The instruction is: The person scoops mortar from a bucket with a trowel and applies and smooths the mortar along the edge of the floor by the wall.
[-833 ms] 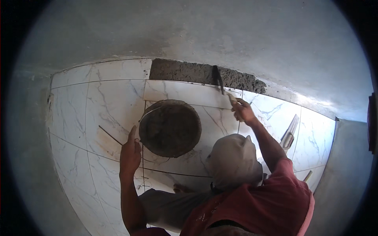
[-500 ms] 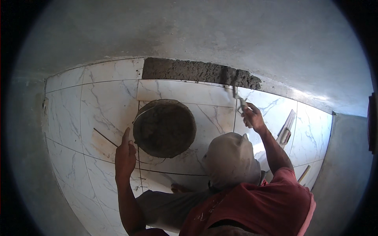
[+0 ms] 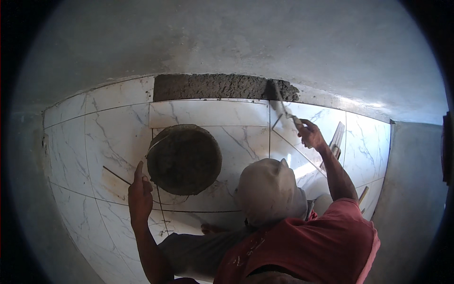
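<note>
In my right hand (image 3: 310, 134) is a trowel (image 3: 280, 98), its handle gripped in closed fingers. The trowel's blade touches a strip of wet grey mortar (image 3: 213, 87) along the foot of the wall, near the strip's right end. My left hand (image 3: 140, 193) is beside the left rim of a round dark bucket (image 3: 184, 160), with the index finger stretched forward and nothing visible held. The bucket has a thin wire handle, and its inside looks dark and grey, though its contents are hard to make out.
White veined tiles (image 3: 113, 137) cover the floor up to a grey plastered wall (image 3: 227, 38). A flat finishing trowel (image 3: 335, 146) lies to the right, near a wooden-looking stick (image 3: 363, 194). Left of the bucket is a thin dark rod (image 3: 117, 174). A pale rounded shape (image 3: 269, 191) fills the near middle.
The whole view has shifted, so floor and bucket appear farther left. Against the mortar strip, the trowel has moved right and its blade reaches farther onto it. My left hand stays beside the bucket.
</note>
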`<state>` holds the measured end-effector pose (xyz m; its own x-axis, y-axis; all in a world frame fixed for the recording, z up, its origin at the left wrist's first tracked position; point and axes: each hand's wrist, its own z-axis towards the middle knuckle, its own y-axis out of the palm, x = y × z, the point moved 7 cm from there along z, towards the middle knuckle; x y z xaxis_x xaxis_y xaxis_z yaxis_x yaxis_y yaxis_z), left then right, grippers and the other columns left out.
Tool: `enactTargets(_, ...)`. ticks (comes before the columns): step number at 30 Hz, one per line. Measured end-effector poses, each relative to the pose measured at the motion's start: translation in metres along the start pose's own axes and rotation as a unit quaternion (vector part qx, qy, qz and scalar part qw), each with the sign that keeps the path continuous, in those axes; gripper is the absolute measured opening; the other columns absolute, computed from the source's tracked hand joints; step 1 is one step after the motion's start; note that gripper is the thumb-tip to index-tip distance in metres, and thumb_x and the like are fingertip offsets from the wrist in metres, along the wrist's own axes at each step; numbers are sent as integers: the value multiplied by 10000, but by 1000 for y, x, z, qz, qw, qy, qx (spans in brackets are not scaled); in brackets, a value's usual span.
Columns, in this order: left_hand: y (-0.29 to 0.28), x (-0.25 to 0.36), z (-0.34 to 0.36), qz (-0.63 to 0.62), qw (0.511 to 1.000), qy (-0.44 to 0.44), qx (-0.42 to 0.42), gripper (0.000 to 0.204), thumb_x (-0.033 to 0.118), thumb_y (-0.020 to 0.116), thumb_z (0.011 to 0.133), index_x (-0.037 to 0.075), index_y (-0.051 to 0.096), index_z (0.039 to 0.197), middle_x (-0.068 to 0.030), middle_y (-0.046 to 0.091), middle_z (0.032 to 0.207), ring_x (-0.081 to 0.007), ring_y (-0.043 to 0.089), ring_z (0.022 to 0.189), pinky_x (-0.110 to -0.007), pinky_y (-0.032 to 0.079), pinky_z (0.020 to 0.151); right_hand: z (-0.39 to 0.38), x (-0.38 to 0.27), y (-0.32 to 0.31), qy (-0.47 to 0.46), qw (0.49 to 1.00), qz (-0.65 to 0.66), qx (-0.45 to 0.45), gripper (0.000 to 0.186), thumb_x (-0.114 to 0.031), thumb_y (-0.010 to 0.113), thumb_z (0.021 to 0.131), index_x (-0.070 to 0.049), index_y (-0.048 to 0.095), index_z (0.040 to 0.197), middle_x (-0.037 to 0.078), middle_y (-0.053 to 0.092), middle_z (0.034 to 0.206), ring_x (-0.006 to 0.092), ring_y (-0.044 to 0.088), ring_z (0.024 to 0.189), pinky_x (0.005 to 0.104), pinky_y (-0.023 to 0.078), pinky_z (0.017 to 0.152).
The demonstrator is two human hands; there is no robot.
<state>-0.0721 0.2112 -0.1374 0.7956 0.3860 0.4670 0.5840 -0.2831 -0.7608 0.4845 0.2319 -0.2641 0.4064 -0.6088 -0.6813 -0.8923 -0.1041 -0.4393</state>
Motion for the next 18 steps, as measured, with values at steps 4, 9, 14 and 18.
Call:
enactTargets(4, 1, 5, 2, -1, 1000, 13, 4, 439, 168, 318, 977, 130, 360, 1412, -65, 481, 601, -147, 458, 520, -330, 418, 554, 7, -7, 0, -177, 969, -168, 50, 481, -377, 502, 930, 0, 508, 1228, 140, 638, 801, 206, 615, 589, 331, 487, 506)
enactTargets(9, 2, -1, 0, -5, 1000, 10, -2, 434, 185, 324, 982, 131, 361, 1411, -68, 486, 604, -151, 464, 526, -332, 421, 559, 10, -1, -16, -190, 880, -413, 140, 323, -149, 498, 865, -75, 546, 1176, 211, 646, 874, 401, 630, 765, 465, 512, 641)
enactTargets(14, -2, 5, 0, -3, 1000, 14, 3, 435, 193, 329, 981, 111, 363, 1407, -65, 482, 608, -153, 463, 537, -330, 424, 572, 25, 40, -23, -212, 866, -420, 173, 304, -231, 454, 924, -54, 500, 1167, 187, 640, 794, 354, 637, 690, 425, 508, 555)
enactTargets(18, 1, 8, 6, -16, 999, 35, 7, 431, 197, 333, 980, 101, 376, 1398, -71, 485, 619, -165, 466, 555, -328, 430, 594, 33, 24, 33, -249, 903, -318, 148, 298, -122, 470, 867, -42, 437, 1153, 226, 570, 968, 418, 600, 791, 494, 491, 645)
